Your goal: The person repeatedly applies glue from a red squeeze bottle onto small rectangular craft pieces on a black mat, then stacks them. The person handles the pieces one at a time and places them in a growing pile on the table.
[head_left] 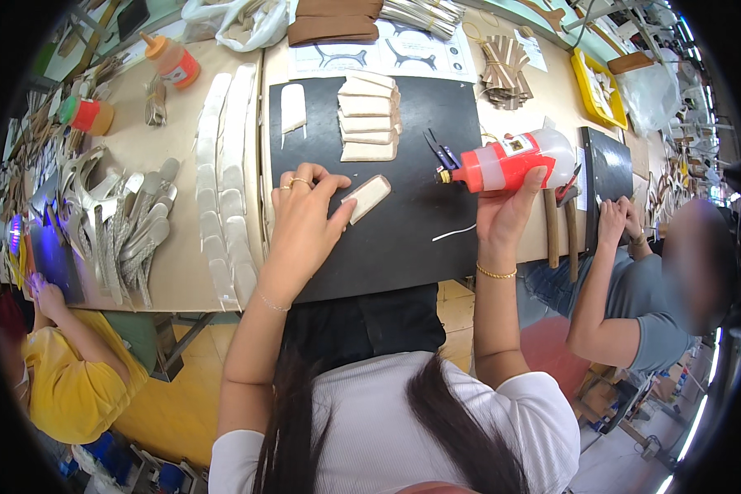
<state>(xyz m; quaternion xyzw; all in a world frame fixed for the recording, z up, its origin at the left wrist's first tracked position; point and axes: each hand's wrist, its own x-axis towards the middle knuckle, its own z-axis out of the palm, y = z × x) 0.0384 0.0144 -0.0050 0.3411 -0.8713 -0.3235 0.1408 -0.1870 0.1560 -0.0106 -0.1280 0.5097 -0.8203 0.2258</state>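
Observation:
My right hand [506, 216] is wrapped round a squeeze bottle [519, 161] with a red band. The bottle lies tilted nearly level above the black mat [420, 247], its nozzle pointing left. My left hand [305, 214] has bent fingers, and its thumb touches the lower left end of a small cream strap piece [370, 200] with brown edges. Whether that piece rests fully on the mat, I cannot tell. Beyond it lies an overlapping stack of similar pieces [368, 115]. A single white piece [293, 109] is at the mat's far left, with a thin tail.
Rows of pale straps [226, 177] and a heap of silvery straps [132, 222] lie on the left. Two more bottles stand there, an orange one [171, 59] among them. Wooden-handled tools [552, 230] and a yellow tray [598, 88] are on the right. Co-workers sit on both sides.

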